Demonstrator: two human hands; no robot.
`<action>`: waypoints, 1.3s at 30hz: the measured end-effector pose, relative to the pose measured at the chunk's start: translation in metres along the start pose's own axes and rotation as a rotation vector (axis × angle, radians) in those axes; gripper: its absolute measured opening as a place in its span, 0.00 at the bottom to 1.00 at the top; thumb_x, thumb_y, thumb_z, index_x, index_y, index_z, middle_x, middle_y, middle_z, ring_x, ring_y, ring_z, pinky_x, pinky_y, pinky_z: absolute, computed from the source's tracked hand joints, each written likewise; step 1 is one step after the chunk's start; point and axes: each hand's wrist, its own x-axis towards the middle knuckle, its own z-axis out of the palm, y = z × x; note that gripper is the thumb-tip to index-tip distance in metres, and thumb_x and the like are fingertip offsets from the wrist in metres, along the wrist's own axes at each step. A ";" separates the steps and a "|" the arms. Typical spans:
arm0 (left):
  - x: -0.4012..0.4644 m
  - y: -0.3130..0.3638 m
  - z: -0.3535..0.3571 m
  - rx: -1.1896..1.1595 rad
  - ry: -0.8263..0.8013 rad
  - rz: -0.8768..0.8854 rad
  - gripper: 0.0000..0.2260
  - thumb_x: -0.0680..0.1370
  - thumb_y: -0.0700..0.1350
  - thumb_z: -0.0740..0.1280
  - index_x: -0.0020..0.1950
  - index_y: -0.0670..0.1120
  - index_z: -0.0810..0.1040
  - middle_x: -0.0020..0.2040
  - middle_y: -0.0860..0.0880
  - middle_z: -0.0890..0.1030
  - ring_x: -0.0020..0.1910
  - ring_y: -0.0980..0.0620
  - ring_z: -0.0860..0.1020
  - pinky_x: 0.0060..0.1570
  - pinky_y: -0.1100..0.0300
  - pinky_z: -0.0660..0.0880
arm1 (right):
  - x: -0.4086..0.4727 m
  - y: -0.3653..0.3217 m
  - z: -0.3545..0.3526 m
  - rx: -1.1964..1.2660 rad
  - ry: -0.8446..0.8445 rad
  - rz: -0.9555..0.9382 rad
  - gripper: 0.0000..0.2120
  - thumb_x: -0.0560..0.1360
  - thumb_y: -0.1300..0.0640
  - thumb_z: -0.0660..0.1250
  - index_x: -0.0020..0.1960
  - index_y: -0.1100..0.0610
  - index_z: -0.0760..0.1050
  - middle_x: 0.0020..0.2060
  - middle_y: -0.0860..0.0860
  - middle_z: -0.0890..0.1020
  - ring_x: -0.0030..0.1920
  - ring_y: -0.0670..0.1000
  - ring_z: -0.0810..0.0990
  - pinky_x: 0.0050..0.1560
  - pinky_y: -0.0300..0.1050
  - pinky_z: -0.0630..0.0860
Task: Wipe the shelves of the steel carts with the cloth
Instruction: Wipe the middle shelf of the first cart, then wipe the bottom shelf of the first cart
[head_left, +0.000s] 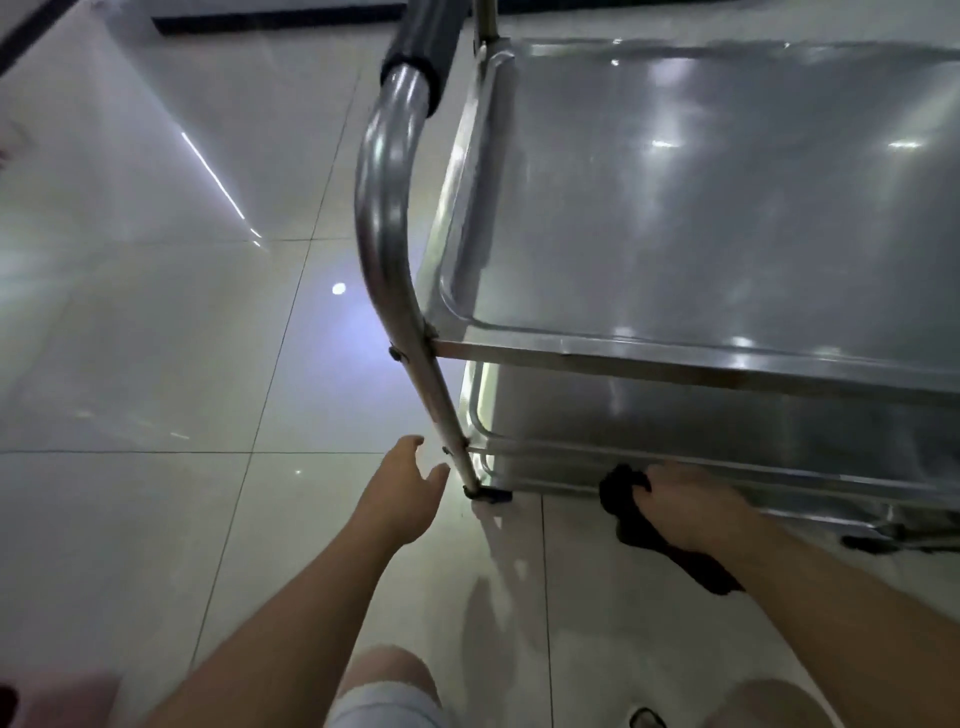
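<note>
A steel cart (701, 208) with stacked tray shelves fills the right of the view. My right hand (696, 506) grips a black cloth (639, 525) and presses it against the front rim of the lowest shelf (571, 478). Part of the cloth hangs down under my wrist. My left hand (402, 493) hovers open, fingers relaxed, just left of the cart's front-left leg (447, 415), not touching it. The top shelf is bare and shiny.
The cart's curved push handle (384, 218) with a dark foam grip (421, 57) rises at the left of the cart. Glossy white floor tiles (156, 338) stretch to the left. My knees show at the bottom edge. A dark baseboard runs along the far wall.
</note>
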 end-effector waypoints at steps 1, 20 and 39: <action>-0.014 -0.002 -0.008 0.040 -0.026 -0.049 0.27 0.85 0.55 0.63 0.81 0.48 0.62 0.80 0.48 0.68 0.72 0.46 0.73 0.66 0.53 0.71 | -0.016 -0.003 -0.002 -0.027 -0.053 -0.012 0.15 0.84 0.46 0.54 0.50 0.53 0.74 0.51 0.53 0.81 0.54 0.56 0.80 0.53 0.47 0.75; -0.266 -0.002 -0.265 0.479 -0.292 -0.016 0.21 0.85 0.55 0.57 0.77 0.51 0.68 0.74 0.47 0.73 0.70 0.44 0.73 0.67 0.47 0.73 | -0.313 -0.244 -0.140 -0.301 -0.225 -0.369 0.16 0.83 0.46 0.54 0.59 0.53 0.76 0.54 0.53 0.81 0.51 0.54 0.80 0.47 0.47 0.71; -0.160 -0.022 -0.480 0.436 -0.033 -0.138 0.21 0.85 0.54 0.59 0.77 0.50 0.67 0.72 0.47 0.74 0.68 0.43 0.74 0.64 0.48 0.73 | -0.186 -0.471 -0.279 -0.315 -0.062 -0.597 0.14 0.82 0.45 0.53 0.55 0.51 0.73 0.50 0.51 0.78 0.49 0.53 0.76 0.51 0.50 0.73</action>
